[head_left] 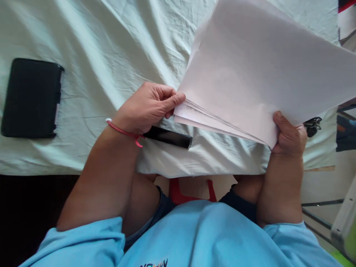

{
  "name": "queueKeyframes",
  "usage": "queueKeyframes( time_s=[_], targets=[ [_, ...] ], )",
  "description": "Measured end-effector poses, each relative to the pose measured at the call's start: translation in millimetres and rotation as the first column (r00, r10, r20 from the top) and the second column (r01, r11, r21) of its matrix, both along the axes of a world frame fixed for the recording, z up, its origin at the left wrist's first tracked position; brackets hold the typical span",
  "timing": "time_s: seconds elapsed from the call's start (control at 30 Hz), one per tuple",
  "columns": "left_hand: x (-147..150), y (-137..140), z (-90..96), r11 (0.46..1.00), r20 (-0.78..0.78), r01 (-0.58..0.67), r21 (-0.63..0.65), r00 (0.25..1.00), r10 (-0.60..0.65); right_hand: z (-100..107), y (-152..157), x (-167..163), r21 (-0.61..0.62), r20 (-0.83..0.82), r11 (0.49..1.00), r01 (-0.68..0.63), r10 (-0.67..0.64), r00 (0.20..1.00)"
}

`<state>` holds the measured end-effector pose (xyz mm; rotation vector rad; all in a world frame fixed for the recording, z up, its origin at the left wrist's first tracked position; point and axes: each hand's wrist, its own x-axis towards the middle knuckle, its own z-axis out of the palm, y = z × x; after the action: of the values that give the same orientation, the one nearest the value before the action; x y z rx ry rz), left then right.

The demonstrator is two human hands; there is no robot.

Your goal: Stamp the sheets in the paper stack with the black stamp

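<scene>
A stack of white paper sheets [250, 66] is held up over the cloth, tilted, with its blank top face toward me. My left hand [155, 102] pinches the near left corner between thumb and fingers; the sheets fan slightly apart there, and faint writing shows on a lower one. My right hand [290, 135] grips the near right corner, thumb on top and fingers hidden beneath. Just below my left hand lies a long glossy black object [169, 137], partly covered by my wrist. Close by my right hand, partly hidden, is a small bunch of what looks like keys [313, 126].
A pale green wrinkled cloth [91, 48] covers the table, whose front edge runs just before my lap. On the left lies a black rectangular case [32, 98]. A red stool [178, 191] shows beneath me, and metal bars [322, 203] stand at the right.
</scene>
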<state>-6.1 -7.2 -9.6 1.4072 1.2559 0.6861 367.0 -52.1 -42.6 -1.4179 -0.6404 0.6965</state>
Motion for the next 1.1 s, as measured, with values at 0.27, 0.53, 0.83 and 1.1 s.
queueKeyframes(
  time_s=[0.27,0.53,0.83,1.1],
  targets=[
    [3.2,-0.5,-5.7,0.996,0.084,-0.089,-0.026,0.992,0.091,-2.1,-1.5,0.9,-0.012,0.016,1.000,-0.012,0.013,1.000],
    [2.2,-0.4,-5.3,0.997,0.019,-0.079,-0.009,0.997,0.079,-1.2,-0.5,-0.2,-0.008,0.010,1.000,-0.017,0.017,1.000],
    [3.5,0.1,-6.8,0.997,0.067,-0.076,-0.008,0.995,0.077,-0.2,0.6,-1.5,-0.001,0.030,1.000,-0.005,0.005,1.000],
    [3.3,-1.8,-4.3,0.993,0.113,-0.018,-0.120,0.993,0.032,-1.4,0.4,-0.3,0.005,0.002,1.000,-0.002,0.002,1.000]
  ],
)
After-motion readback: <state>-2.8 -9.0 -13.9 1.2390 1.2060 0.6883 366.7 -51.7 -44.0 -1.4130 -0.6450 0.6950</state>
